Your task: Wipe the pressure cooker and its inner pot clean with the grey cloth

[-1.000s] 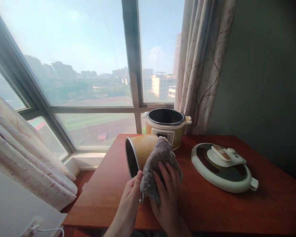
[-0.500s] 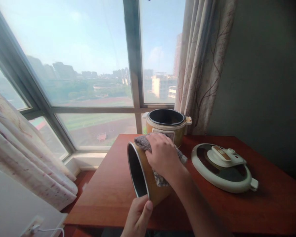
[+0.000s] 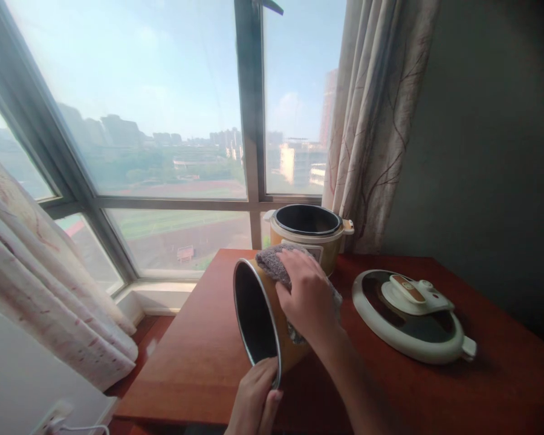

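The pot [image 3: 258, 314], a deep metal cylinder with a black inside, a bright thin rim and a smooth yellow outside, was tilted on its side over the front half of the tabletop [image 3: 190, 338], its round mouth turned toward the left edge; whether it touched the wood could not be told. The left hand [image 3: 256, 393] had its grip closed on the lowest part of the rim, close to the front edge. The right hand [image 3: 306, 290] lay spread over a fuzzy grey cloth [image 3: 271, 261], pressing it against the pot's curved upper wall. Just behind, the squat yellow cooker [image 3: 332, 254], with a cream collar and stubby handles, stood upright at the back edge. The round lid [image 3: 405, 323], cream-ringed and dark in the middle, lay flat toward the right edge, apart from both. A broad stretch of glossy reddish wood ran from the pot to the left edge.
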`<state>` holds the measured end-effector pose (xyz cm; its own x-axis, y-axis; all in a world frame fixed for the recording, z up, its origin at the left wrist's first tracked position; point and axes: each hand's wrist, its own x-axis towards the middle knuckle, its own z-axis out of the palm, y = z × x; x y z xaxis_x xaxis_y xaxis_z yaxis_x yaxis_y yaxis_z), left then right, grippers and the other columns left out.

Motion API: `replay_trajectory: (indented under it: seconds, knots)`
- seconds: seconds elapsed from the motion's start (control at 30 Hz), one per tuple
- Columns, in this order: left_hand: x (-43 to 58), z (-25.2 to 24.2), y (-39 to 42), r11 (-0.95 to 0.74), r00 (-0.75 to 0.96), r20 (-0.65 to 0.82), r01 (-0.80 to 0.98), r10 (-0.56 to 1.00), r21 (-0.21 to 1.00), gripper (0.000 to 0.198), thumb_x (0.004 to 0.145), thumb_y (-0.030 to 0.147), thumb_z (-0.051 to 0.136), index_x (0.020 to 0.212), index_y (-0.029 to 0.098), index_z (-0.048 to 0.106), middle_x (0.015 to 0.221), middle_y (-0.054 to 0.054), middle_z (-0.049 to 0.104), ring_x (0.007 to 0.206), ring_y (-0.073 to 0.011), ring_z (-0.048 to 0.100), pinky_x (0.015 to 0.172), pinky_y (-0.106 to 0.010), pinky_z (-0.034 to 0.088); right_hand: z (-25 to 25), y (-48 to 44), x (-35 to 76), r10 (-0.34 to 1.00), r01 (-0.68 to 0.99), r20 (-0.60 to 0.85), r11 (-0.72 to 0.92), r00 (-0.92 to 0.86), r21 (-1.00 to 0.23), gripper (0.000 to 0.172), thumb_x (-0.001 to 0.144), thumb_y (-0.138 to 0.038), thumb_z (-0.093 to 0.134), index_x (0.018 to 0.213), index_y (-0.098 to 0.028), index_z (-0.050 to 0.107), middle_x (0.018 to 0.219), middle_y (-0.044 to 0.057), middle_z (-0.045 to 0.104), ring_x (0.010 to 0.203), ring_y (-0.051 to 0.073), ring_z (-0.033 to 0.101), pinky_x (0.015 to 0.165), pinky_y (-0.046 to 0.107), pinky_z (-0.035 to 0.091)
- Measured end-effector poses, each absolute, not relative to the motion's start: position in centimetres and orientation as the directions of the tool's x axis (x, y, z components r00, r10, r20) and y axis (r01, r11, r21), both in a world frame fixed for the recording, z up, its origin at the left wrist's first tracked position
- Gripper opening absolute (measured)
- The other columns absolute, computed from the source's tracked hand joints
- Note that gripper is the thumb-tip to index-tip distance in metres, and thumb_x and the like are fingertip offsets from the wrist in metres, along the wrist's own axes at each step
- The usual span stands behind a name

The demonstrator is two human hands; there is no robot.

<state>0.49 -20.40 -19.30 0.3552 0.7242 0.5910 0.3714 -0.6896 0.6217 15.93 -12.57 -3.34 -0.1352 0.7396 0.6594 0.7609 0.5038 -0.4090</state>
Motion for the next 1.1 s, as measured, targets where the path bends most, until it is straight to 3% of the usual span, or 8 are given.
replay_trajectory:
  seconds: [0.17, 0.37, 0.47, 0.63, 0.83, 0.97, 1.1]
  knots:
    - [1.8, -19.5, -21.0, -0.604, 0.212, 0.567, 0.344, 0.796, 0.719, 0.044, 0.099, 0.046, 0.045, 0.119, 0.017, 0.072, 0.108, -0.015, 0.075, 0.096, -0.0262, 0.071, 0.089, -0.033, 0.057, -5.4, -14.3, 15.9, 0.645, 0.709, 0.746, 0.604, -0.167, -0.364, 0.057, 0.082, -0.009, 0.049, 0.136, -0.020, 0.058, 0.146, 0.004, 0.057, 0.141, 0.024, 0.043, 0.123, 0.049, 0.025]
    - [2.6, -16.1, -20.4, -0.263, -0.078, 0.272, 0.111, 0.959, 0.958, 0.058, 0.093, 0.063, 0.049, 0.083, 0.013, 0.076, 0.072, -0.007, 0.070, 0.068, -0.0203, 0.062, 0.071, -0.028, 0.054, -11.2, -16.8, 15.3, 0.542, 0.675, 0.822, 0.674, -0.173, -0.302, 0.062, 0.087, -0.009, 0.046, 0.148, -0.021, 0.044, 0.158, 0.007, 0.042, 0.151, 0.028, 0.026, 0.120, 0.059, 0.026]
    - [2.5, -12.8, -19.2, -0.139, -0.158, 0.130, -0.044, 0.979, 0.989, 0.058, 0.080, 0.070, 0.063, 0.074, 0.014, 0.073, 0.070, -0.005, 0.068, 0.071, -0.0193, 0.059, 0.071, -0.027, 0.052, -15.2, -18.1, 14.8, 0.554, 0.709, 0.819, 0.638, -0.150, -0.302, 0.065, 0.090, -0.014, 0.046, 0.153, -0.025, 0.036, 0.160, 0.008, 0.039, 0.151, 0.031, 0.026, 0.114, 0.064, 0.035]
    - [2.5, -8.1, -18.1, 0.075, -0.130, -0.123, -0.324, 0.984, 0.943, 0.058, 0.071, 0.070, 0.073, 0.060, 0.014, 0.062, 0.052, 0.003, 0.050, 0.051, -0.0105, 0.042, 0.049, -0.022, 0.039, -19.8, -19.8, 14.1, 0.535, 0.773, 0.841, 0.566, -0.079, -0.288, 0.069, 0.089, -0.018, 0.046, 0.157, -0.024, 0.033, 0.159, 0.011, 0.038, 0.150, 0.036, 0.029, 0.106, 0.066, 0.044]
    - [3.1, -8.2, -18.5, 0.103, -0.062, -0.131, -0.336, 0.989, 0.936, 0.056, 0.071, 0.068, 0.074, 0.067, 0.014, 0.063, 0.053, 0.004, 0.047, 0.051, -0.0094, 0.038, 0.049, -0.021, 0.035, -19.7, -20.0, 14.6, 0.506, 0.782, 0.856, 0.574, -0.105, -0.243, 0.066, 0.089, -0.017, 0.046, 0.154, -0.022, 0.036, 0.161, 0.013, 0.035, 0.151, 0.037, 0.026, 0.107, 0.067, 0.040]
    - [3.4, -10.0, -19.1, 0.063, 0.007, -0.063, -0.217, 0.998, 0.974, 0.062, 0.074, 0.075, 0.066, 0.063, 0.014, 0.056, 0.057, 0.002, 0.047, 0.055, -0.0090, 0.036, 0.051, -0.020, 0.033, -16.2, -18.9, 15.6, 0.519, 0.732, 0.854, 0.593, -0.028, -0.336, 0.058, 0.092, -0.015, 0.040, 0.150, -0.020, 0.037, 0.159, 0.014, 0.038, 0.151, 0.034, 0.024, 0.113, 0.067, 0.030]
    - [3.5, -10.6, -19.6, 0.005, 0.007, -0.004, -0.100, 1.000, 0.995, 0.065, 0.073, 0.079, 0.062, 0.062, 0.015, 0.054, 0.059, 0.001, 0.046, 0.059, -0.0110, 0.037, 0.055, -0.022, 0.034, -11.6, -17.0, 16.8, 0.529, 0.712, 0.845, 0.622, -0.075, -0.326, 0.054, 0.092, -0.011, 0.041, 0.145, -0.019, 0.041, 0.154, 0.013, 0.046, 0.151, 0.031, 0.025, 0.116, 0.063, 0.025]
